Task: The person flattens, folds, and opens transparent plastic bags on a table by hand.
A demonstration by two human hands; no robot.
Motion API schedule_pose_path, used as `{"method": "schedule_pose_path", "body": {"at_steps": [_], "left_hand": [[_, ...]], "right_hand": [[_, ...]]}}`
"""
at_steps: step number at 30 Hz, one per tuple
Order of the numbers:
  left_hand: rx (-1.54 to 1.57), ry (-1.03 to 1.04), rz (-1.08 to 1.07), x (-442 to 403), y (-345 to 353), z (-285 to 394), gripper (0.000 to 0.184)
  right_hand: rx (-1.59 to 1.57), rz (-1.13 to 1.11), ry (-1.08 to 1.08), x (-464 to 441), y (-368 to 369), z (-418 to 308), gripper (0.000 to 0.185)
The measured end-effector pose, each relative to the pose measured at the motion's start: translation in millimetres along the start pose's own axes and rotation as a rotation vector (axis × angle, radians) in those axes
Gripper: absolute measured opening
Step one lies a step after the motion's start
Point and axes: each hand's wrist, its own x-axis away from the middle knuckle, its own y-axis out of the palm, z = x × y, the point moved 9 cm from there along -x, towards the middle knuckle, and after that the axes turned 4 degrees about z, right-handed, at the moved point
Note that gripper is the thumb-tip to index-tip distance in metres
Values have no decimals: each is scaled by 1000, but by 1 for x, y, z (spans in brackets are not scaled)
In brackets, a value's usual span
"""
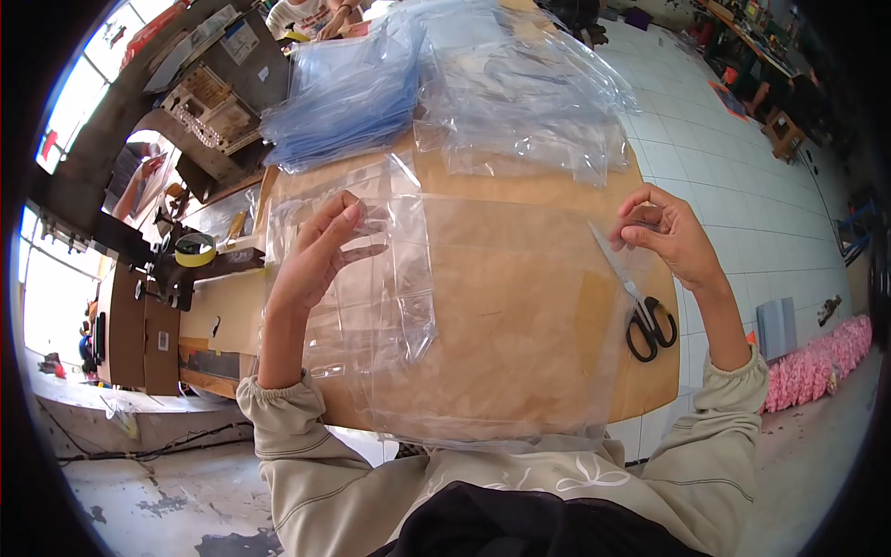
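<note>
A clear plastic sheet (506,325) stretches between my two hands, its near edge reaching my lap. My left hand (320,246) pinches the sheet's far left part between thumb and index finger, the other fingers extended. At the far right corner, my right hand (673,237) grips the plastic with thumb and curled fingers. Beneath and around my left hand lie more clear plastic pieces (413,302). Black-handled scissors (652,330) rest on the table by the sheet's right edge, blades pointing away from me; whether the film overlaps them I cannot tell.
A bluish plastic stack (348,107) and a looser clear pile (524,111) cover the far tabletop (622,376). A machine with a yellow tape roll (195,249) stands at left. Another person's hand (336,20) shows beyond. A pink bundle (817,367) lies on the right floor.
</note>
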Motion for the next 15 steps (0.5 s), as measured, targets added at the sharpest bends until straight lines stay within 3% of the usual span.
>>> {"method": "schedule_pose_path", "body": {"at_steps": [7,10,15], "left_hand": [[-170,-58,-42,7,6,-12,36],[-129,2,75,9,1,-15,39],[-200,30,132,19,5,-2,30]], "right_hand": [[12,-81,-55,0,9,9,17],[-21,-140,74,6,16,14,19],[123,-144,106,3,12,19,19]]}}
